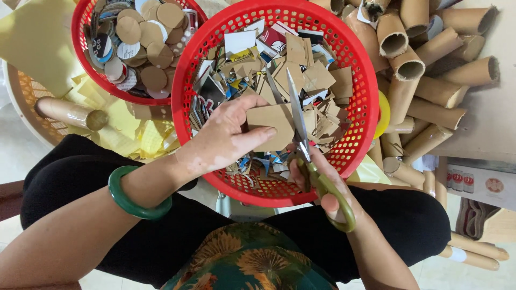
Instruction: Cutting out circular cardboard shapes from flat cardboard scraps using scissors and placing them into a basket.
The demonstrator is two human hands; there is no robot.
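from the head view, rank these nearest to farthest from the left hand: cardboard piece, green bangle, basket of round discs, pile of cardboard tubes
1. cardboard piece, held in the left hand
2. green bangle, on that wrist
3. basket of round discs, upper left
4. pile of cardboard tubes, far right

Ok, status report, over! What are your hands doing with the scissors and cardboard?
Left hand pinching cardboard piece. Right hand gripping scissors, blades at the piece's edge. All above red basket of scraps. Nothing in the way.

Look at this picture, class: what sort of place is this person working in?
Probably a home craft workspace on the floor. The right hand works scissors on cardboard held by the left hand over a red basket of offcuts; cardboard tubes and a basket of cut discs lie nearby.
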